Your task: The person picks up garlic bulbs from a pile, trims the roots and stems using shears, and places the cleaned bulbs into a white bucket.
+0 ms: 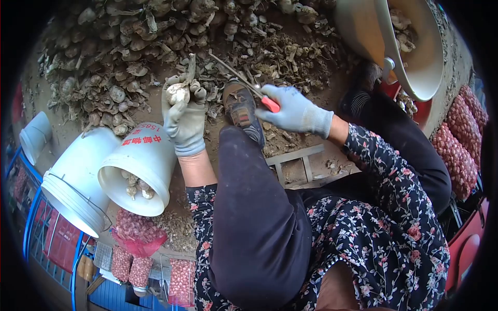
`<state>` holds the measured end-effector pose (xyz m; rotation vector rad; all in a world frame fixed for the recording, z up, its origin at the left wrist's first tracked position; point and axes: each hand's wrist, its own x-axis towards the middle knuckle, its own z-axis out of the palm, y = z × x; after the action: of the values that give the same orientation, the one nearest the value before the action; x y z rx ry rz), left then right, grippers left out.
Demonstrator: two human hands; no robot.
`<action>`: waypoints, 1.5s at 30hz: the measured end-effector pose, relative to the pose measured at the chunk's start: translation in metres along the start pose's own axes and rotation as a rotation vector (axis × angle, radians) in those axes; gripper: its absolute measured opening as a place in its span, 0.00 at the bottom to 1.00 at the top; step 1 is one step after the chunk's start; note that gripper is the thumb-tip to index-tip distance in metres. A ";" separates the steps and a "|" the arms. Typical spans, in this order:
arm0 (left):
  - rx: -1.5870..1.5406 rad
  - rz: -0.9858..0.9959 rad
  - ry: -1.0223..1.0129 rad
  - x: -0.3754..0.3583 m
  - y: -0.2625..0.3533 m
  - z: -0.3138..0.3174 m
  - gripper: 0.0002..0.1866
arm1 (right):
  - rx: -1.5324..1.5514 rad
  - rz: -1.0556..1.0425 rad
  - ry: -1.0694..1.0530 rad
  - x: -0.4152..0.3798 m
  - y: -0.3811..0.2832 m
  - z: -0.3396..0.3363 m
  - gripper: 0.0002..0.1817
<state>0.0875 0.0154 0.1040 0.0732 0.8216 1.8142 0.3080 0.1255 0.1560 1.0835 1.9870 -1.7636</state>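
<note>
My left hand, in a pale work glove, is closed around a garlic bulb whose dry stem points up and away from me. In my gloved right hand is a knife with a red handle. Its long thin blade slants toward the far left, apart from the bulb. Beyond both hands lies a large heap of untrimmed garlic with stems and roots on. Cut stems and husks cover the ground in front of my shoe.
At left, a tipped white bucket with red lettering holds a few bulbs, beside another white bucket. A large pale bucket with garlic inside stands at upper right. Filled net bags lie right; a pink net bag lies lower left.
</note>
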 end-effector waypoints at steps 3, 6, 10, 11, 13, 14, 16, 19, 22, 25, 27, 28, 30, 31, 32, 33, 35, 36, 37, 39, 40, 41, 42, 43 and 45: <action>-0.190 -0.088 0.004 -0.002 -0.002 0.020 0.19 | 0.107 0.005 -0.164 -0.003 0.003 0.007 0.28; -0.071 -0.229 0.016 0.004 -0.005 0.019 0.16 | 0.117 -0.053 -0.130 0.003 -0.002 0.014 0.28; 0.043 -0.282 0.125 0.008 -0.010 0.019 0.14 | 0.111 0.013 -0.089 0.003 -0.008 0.009 0.24; 0.125 -0.250 0.132 0.014 -0.010 0.015 0.13 | 0.123 0.029 -0.051 0.002 0.002 0.013 0.21; 0.243 -0.185 0.118 0.032 -0.012 0.012 0.13 | 0.171 0.070 0.010 -0.004 0.020 0.013 0.18; 0.361 -0.119 0.107 0.045 -0.012 0.013 0.12 | 0.220 0.111 0.066 -0.006 0.026 0.012 0.16; 0.660 -0.131 0.175 0.082 -0.011 0.006 0.11 | 0.524 0.379 0.018 -0.004 0.026 0.004 0.16; 1.667 0.136 0.187 0.125 -0.025 0.041 0.21 | 0.416 0.312 0.053 0.003 0.037 0.002 0.15; 2.169 0.103 0.126 0.148 -0.035 0.062 0.31 | 0.183 0.207 0.237 0.013 0.038 0.000 0.18; 2.118 0.146 0.187 0.158 -0.038 0.053 0.32 | 0.022 0.179 0.287 0.025 0.032 -0.005 0.22; 2.042 0.142 0.183 0.149 -0.034 0.052 0.32 | -0.016 0.231 0.242 0.029 0.017 -0.014 0.23; 1.960 0.139 0.188 0.144 -0.031 0.051 0.31 | -0.062 0.281 0.192 0.033 0.011 -0.017 0.25; 1.909 -0.043 0.204 0.140 -0.028 0.052 0.29 | -0.092 0.288 0.168 0.042 0.013 -0.014 0.25; 1.952 0.051 0.197 0.139 -0.031 0.047 0.29 | -0.128 0.235 0.246 0.048 0.017 -0.009 0.24; 1.989 0.152 0.188 0.140 -0.032 0.045 0.29 | -0.167 0.180 0.329 0.053 0.015 -0.007 0.23; 1.997 0.192 0.174 0.143 -0.034 0.045 0.28 | -0.211 0.192 0.347 0.059 0.014 -0.007 0.24; 2.025 0.180 0.172 0.145 -0.037 0.047 0.28 | -0.178 0.224 0.322 0.067 0.008 -0.013 0.25; 2.060 0.169 0.176 0.147 -0.037 0.049 0.28 | -0.142 0.249 0.294 0.073 0.004 -0.016 0.26; 2.059 0.171 0.176 0.148 -0.035 0.051 0.28 | -0.115 0.246 0.283 0.080 0.002 -0.019 0.27; 2.026 -0.001 0.156 0.149 -0.036 0.050 0.30 | -0.114 0.210 0.316 0.095 0.001 -0.022 0.26; 2.023 -0.004 0.156 0.149 -0.037 0.050 0.30 | -0.116 0.173 0.348 0.102 0.000 -0.023 0.25; 2.009 -0.016 0.169 0.149 -0.038 0.049 0.30 | -0.119 0.133 0.378 0.105 0.001 -0.023 0.24; 1.994 -0.029 0.181 0.148 -0.038 0.049 0.30 | -0.122 0.133 0.376 0.104 0.002 -0.023 0.24; 1.992 -0.029 0.184 0.147 -0.038 0.050 0.30 | -0.070 0.094 0.395 0.100 0.004 -0.024 0.23; 2.215 0.009 0.104 0.146 -0.033 0.063 0.32 | 0.047 0.065 0.489 0.087 0.011 -0.023 0.20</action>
<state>0.0817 0.1767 0.0851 1.3121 2.4084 0.0966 0.2624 0.1773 0.0975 1.7068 2.1426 -1.6316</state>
